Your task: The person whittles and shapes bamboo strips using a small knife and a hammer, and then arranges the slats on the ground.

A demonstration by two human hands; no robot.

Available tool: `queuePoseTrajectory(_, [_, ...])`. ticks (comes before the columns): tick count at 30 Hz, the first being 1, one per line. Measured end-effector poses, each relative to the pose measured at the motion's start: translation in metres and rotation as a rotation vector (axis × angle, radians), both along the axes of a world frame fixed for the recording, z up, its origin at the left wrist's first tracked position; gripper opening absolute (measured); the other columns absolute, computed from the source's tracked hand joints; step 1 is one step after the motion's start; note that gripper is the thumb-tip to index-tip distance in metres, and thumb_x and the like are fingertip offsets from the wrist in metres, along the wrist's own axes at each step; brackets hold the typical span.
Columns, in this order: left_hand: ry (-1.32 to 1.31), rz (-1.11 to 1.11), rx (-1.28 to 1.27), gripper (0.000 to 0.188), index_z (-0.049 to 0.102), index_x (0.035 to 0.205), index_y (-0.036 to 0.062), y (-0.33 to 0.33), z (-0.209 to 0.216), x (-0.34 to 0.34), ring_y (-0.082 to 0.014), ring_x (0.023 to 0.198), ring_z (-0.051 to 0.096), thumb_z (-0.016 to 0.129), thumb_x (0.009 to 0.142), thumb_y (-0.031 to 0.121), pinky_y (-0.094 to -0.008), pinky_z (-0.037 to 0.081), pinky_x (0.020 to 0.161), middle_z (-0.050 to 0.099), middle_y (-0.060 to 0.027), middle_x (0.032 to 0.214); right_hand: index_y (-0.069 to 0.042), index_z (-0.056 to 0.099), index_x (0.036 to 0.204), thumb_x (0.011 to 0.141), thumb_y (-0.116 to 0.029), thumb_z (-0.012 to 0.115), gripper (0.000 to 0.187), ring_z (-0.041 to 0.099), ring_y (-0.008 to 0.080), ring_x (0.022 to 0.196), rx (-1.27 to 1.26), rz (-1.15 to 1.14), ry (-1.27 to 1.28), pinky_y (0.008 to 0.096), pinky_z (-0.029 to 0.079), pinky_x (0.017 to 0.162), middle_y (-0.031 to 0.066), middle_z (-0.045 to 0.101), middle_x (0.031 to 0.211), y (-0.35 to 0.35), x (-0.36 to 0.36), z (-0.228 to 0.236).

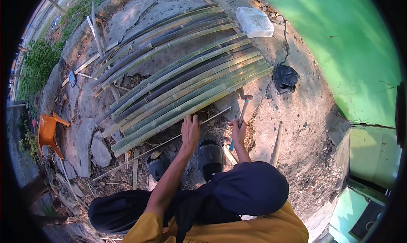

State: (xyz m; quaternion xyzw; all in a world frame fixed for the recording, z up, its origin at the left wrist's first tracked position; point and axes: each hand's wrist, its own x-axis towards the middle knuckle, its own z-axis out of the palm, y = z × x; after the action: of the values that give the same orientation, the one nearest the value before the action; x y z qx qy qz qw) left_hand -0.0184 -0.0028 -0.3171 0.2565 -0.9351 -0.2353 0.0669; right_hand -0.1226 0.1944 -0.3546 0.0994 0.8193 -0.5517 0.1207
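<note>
Long split-bamboo slats [169, 99], green, tan and dark, lie side by side across cross-pieces in front of me. My left hand [190, 132] is at the near edge of the closest bamboo slat [212, 99], its fingers bent and closed against that edge. Whether a small thing sits between those fingers is too small to tell. In my right hand [239, 133] is a hammer [243, 111], gripped around its handle. The hammer's head points away from me, beside the right end of the slats. The handle's teal lower end shows below my fist.
My dark sandals [210, 158] are just below the slats. A thin bamboo strip [146, 152] crosses the ground there. Farther off are a white block-like bundle [255, 22], a black plastic bag [285, 78], an orange plastic chair [47, 135], a phone [72, 78] and a green wall [339, 43].
</note>
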Motion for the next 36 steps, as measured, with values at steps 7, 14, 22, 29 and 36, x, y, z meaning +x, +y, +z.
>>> queuePoseTrajectory(7, [-0.109,-0.167,0.164,0.034,0.059,0.107,0.0060,0.003,-0.003,0.023,-0.0367,0.095,0.060,0.065,0.092,0.036,-0.0487,0.047,0.078,0.058,-0.0168,0.101,-0.003,0.060,0.087,0.097,-0.029,0.058,0.028,0.053,0.0133,0.064,0.024,0.057,0.021,0.0314,0.041,0.061,0.0041,0.063,0.074,0.015,0.015,0.014])
queuePoseTrajectory(14, [-0.001,-0.109,0.327,0.025,0.055,0.096,0.0084,0.001,0.006,0.038,-0.0354,0.088,0.063,0.060,0.095,0.032,-0.0495,0.047,0.075,0.060,-0.0132,0.086,-0.005,0.055,0.085,0.101,-0.031,0.054,0.031,0.047,0.0130,0.062,0.052,0.118,-0.043,0.0327,0.039,0.061,0.0027,0.053,0.068,0.027,0.020,0.037])
queuePoseTrajectory(22, [-0.090,-0.045,0.199,0.023,0.052,0.094,0.0088,-0.005,0.004,0.059,-0.0361,0.083,0.062,0.061,0.094,0.030,-0.0484,0.045,0.072,0.060,-0.0134,0.085,-0.005,0.053,0.083,0.103,-0.032,0.052,0.034,0.044,0.0105,0.059,0.122,0.150,-0.097,0.0299,0.036,0.056,0.0013,0.051,0.066,0.037,0.028,0.034])
queuePoseTrajectory(29, [-0.029,-0.066,0.286,0.020,0.053,0.095,0.0082,-0.022,-0.011,0.058,-0.0404,0.079,0.063,0.062,0.093,0.025,-0.0505,0.048,0.066,0.063,-0.0158,0.084,-0.003,0.055,0.086,0.102,-0.033,0.051,0.034,0.046,0.0145,0.057,0.110,0.163,-0.073,0.0344,0.037,0.055,0.0040,0.051,0.064,0.041,0.027,0.021])
queuePoseTrajectory(36, [-0.237,-0.153,0.405,0.024,0.052,0.100,0.0081,-0.027,-0.011,0.047,-0.0446,0.080,0.065,0.056,0.097,0.032,-0.0546,0.049,0.067,0.067,-0.0214,0.082,0.001,0.059,0.102,0.102,-0.034,0.049,0.036,0.049,0.0191,0.057,0.227,0.259,-0.054,0.0392,0.039,0.055,0.0098,0.052,0.063,0.040,0.033,0.034])
